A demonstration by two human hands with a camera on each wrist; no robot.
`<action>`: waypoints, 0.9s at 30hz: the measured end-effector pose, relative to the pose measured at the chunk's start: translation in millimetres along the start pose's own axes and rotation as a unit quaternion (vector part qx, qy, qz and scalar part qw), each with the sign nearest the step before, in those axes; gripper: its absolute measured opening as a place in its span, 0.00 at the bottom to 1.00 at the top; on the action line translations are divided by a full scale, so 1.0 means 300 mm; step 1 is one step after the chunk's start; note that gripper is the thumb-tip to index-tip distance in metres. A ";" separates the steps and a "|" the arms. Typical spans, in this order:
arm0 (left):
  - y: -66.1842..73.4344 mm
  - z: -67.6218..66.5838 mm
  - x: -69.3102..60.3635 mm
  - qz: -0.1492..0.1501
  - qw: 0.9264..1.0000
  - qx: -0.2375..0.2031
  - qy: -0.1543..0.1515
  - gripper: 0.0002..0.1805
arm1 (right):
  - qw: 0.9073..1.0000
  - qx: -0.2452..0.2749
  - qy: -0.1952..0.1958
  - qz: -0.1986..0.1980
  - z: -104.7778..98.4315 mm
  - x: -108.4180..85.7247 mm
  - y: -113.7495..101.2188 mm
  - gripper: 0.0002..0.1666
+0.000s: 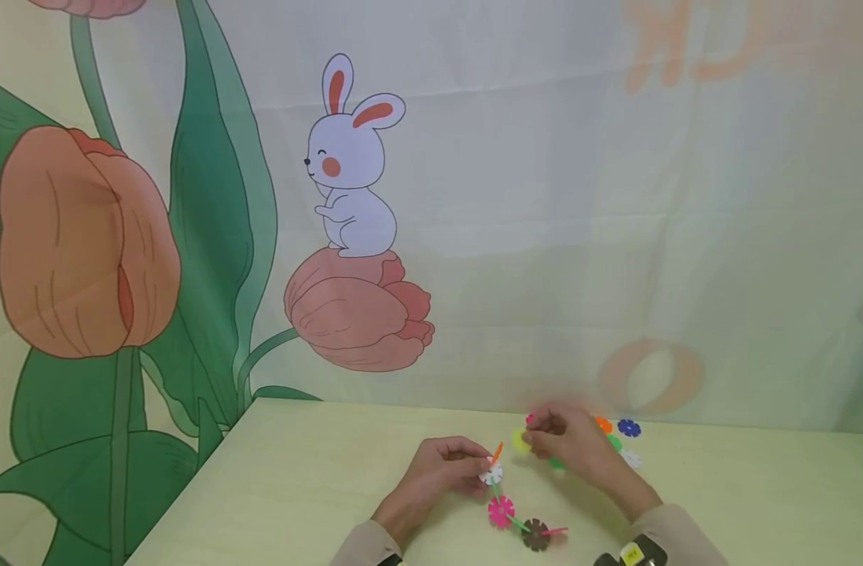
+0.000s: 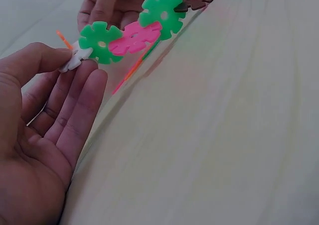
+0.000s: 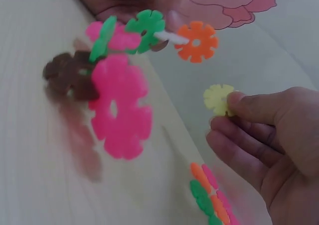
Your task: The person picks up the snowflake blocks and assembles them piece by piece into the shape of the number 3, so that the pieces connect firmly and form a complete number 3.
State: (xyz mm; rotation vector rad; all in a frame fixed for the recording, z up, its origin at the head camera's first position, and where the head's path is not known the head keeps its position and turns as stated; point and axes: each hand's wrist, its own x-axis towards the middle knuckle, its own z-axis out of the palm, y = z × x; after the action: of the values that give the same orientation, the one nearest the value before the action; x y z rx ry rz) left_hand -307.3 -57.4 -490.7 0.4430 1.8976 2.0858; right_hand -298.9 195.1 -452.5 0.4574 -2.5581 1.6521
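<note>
A pale backdrop (image 1: 516,236) fills the space behind the table (image 1: 318,479) and meets its far edge; printed on the cloth are a large orange tulip (image 1: 85,244) and, smaller, a white rabbit (image 1: 364,220); over the table, well to the right of its far left corner, the right hand (image 1: 576,440) is near the far edge, thumb and forefinger closed on a yellow disc (image 3: 218,99); the left hand (image 1: 446,472) is lower in the head view, farther from that edge, thumb and fingertip pinching one disc of a chain (image 1: 501,512), its other fingers loosely bent; the chain hangs between the hands, clear of the tabletop, notched discs slotted together in this order: orange (image 3: 185,48), the pinched white (image 2: 77,59), green (image 2: 97,33), pink (image 2: 130,45), green again (image 2: 172,23), brown (image 1: 535,534) and a last pink (image 3: 122,130); the yellow disc is near the orange end, apart from it; loose discs (image 1: 629,422) of blue, orange, green, white and pink lie by the table's far edge, partly hidden behind the right hand.
</note>
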 end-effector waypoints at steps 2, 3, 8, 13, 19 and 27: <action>-0.001 0.002 0.000 0.005 1.000 -0.004 0.001 0.09 | 0.999 0.039 0.001 -0.003 -0.004 0.001 -0.006 0.08; -0.001 0.004 0.000 0.007 1.000 -0.006 0.001 0.09 | 0.998 0.056 0.002 -0.004 -0.006 0.001 -0.007 0.09; 0.003 0.019 0.001 0.007 1.000 -0.013 0.008 0.08 | 0.994 0.110 0.013 -0.008 -0.014 -0.002 -0.010 0.14; 0.011 0.030 -0.001 0.008 1.000 -0.007 0.019 0.08 | 0.991 0.135 0.009 -0.008 -0.013 -0.005 -0.016 0.17; 0.018 0.032 0.000 0.013 0.999 -0.004 0.035 0.07 | 0.989 0.149 0.003 0.002 -0.006 -0.008 -0.031 0.18; 0.021 0.034 0.002 0.024 0.999 -0.018 0.023 0.08 | 0.988 0.151 -0.002 -0.008 0.003 -0.011 -0.038 0.17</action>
State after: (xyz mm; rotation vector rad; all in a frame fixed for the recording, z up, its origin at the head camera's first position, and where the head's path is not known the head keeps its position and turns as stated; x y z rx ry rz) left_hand -303.8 -48.5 -483.4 0.4412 1.8891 2.1752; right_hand -292.4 190.8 -443.6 0.4966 -2.3047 2.0447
